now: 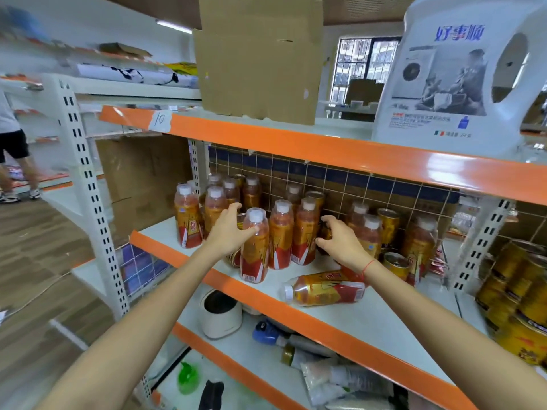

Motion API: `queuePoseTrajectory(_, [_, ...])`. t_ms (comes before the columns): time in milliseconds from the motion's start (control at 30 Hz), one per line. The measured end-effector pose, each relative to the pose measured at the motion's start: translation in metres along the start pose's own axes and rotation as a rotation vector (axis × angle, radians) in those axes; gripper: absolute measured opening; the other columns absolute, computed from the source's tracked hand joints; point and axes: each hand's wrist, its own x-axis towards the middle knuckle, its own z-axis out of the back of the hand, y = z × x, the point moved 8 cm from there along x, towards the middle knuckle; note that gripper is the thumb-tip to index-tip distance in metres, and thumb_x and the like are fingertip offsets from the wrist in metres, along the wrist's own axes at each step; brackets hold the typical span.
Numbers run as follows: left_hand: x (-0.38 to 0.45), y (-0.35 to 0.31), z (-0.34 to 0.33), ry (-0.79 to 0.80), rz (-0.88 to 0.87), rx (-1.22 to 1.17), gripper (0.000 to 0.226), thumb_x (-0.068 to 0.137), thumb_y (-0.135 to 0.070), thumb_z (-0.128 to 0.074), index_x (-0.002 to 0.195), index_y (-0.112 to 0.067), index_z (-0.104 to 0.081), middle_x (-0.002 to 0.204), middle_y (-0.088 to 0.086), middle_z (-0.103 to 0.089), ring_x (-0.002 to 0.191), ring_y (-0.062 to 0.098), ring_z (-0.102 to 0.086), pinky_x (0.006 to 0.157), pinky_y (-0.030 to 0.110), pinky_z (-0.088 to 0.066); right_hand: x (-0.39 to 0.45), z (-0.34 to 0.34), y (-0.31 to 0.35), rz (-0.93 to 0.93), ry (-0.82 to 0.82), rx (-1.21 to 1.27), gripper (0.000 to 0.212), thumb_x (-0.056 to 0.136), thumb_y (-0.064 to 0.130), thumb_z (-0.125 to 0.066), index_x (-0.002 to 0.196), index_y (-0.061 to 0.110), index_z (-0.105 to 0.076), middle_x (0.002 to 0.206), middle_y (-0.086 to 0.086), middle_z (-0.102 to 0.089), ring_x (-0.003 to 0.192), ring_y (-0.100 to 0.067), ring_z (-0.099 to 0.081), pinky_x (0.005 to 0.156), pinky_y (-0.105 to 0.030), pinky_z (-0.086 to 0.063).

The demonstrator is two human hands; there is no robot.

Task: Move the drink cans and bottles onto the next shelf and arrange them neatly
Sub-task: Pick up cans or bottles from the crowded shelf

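Several orange drink bottles with white caps stand on the middle shelf [299, 316], among them a front bottle [255, 253] near the edge. One bottle [324, 290] lies on its side at the front. Gold cans [388, 224] stand between and behind the bottles. My left hand [226, 232] curls round a gold can [233, 257] just left of the front bottle, with the thumb against that bottle. My right hand [339, 239] curls round a dark gold can [325, 232], mostly hidden, beside two upright bottles [305, 232].
Stacked gold cans [521, 291] fill the neighbouring shelf at right. A white detergent jug [458, 75] and cardboard [260, 54] sit on the top shelf. The lower shelf holds a white appliance [219, 316] and loose packets. A person [11, 143] stands far left in the aisle.
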Motion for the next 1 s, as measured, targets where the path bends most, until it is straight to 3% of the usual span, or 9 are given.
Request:
queuePoseTrajectory(200, [0.028, 0.001, -0.017, 0.122, -0.042, 0.103, 0.082, 0.079, -0.051, -0.068, 0.141, -0.012, -0.032, 0.138, 0.014, -0.04, 0.122, 0.028, -0.047, 0.095, 0.035, -0.045, 0.027, -0.016, 0.012, -0.004, -0.047, 0.034, 0.047, 0.086, 0.021, -0.061, 0.13, 0.015, -0.046, 0.12, -0.01, -0.054, 0.11, -0.029, -0.055, 0.09, -0.036, -0.048])
queuePoseTrajectory(300, [0.035, 0.003, -0.028, 0.14, -0.021, 0.162, 0.09, 0.075, -0.058, -0.069, 0.141, -0.013, -0.028, 0.139, 0.015, -0.034, 0.123, 0.032, -0.046, 0.096, 0.039, -0.047, 0.038, -0.026, 0.015, -0.038, -0.07, 0.028, 0.046, 0.087, 0.024, -0.061, 0.129, 0.014, -0.047, 0.12, -0.01, -0.054, 0.107, -0.027, -0.056, 0.083, -0.03, -0.045])
queuePoseTrajectory(367, [0.038, 0.004, -0.032, 0.113, -0.024, 0.23, 0.091, 0.073, -0.059, -0.07, 0.139, -0.013, -0.027, 0.138, 0.016, -0.033, 0.123, 0.033, -0.045, 0.095, 0.043, -0.047, 0.044, -0.031, 0.018, -0.049, -0.087, 0.035, 0.046, 0.088, 0.026, -0.062, 0.129, 0.013, -0.047, 0.122, -0.011, -0.055, 0.11, -0.027, -0.056, 0.086, -0.031, -0.045])
queuePoseTrajectory(533, [0.042, 0.007, -0.037, 0.034, -0.049, 0.277, 0.081, 0.074, -0.05, -0.074, 0.132, -0.015, -0.03, 0.13, 0.014, -0.038, 0.115, 0.032, -0.049, 0.086, 0.04, -0.049, 0.056, -0.042, 0.032, -0.001, -0.078, 0.094, 0.043, 0.088, 0.035, -0.063, 0.123, 0.013, -0.053, 0.117, -0.005, -0.06, 0.108, -0.021, -0.058, 0.084, -0.026, -0.043])
queuePoseTrajectory(633, [0.048, 0.01, -0.033, 0.098, -0.089, 0.226, 0.075, 0.073, -0.04, -0.077, 0.129, -0.016, -0.034, 0.126, 0.011, -0.042, 0.109, 0.028, -0.053, 0.083, 0.035, -0.05, 0.071, -0.048, 0.036, 0.007, -0.066, 0.101, 0.049, 0.084, 0.042, -0.065, 0.124, 0.016, -0.052, 0.12, -0.004, -0.06, 0.108, -0.021, -0.058, 0.085, -0.029, -0.047])
queuePoseTrajectory(833, [0.057, 0.018, -0.029, 0.264, -0.142, 0.088, 0.08, 0.07, -0.027, -0.082, 0.133, -0.017, -0.035, 0.126, 0.005, -0.042, 0.115, 0.023, -0.049, 0.096, 0.037, -0.046, 0.091, -0.065, 0.044, 0.024, 0.034, 0.077, 0.072, 0.077, 0.047, -0.069, 0.136, 0.018, -0.04, 0.128, -0.008, -0.056, 0.116, -0.027, -0.055, 0.094, -0.04, -0.049])
queuePoseTrajectory(1000, [0.061, 0.024, -0.031, 0.307, -0.17, 0.031, 0.078, 0.07, -0.026, -0.082, 0.133, -0.02, -0.036, 0.127, 0.002, -0.041, 0.115, 0.02, -0.048, 0.097, 0.039, -0.047, 0.102, -0.074, 0.039, 0.031, 0.013, 0.074, 0.073, 0.075, 0.046, -0.072, 0.133, 0.019, -0.038, 0.123, -0.009, -0.058, 0.111, -0.027, -0.058, 0.09, -0.041, -0.052])
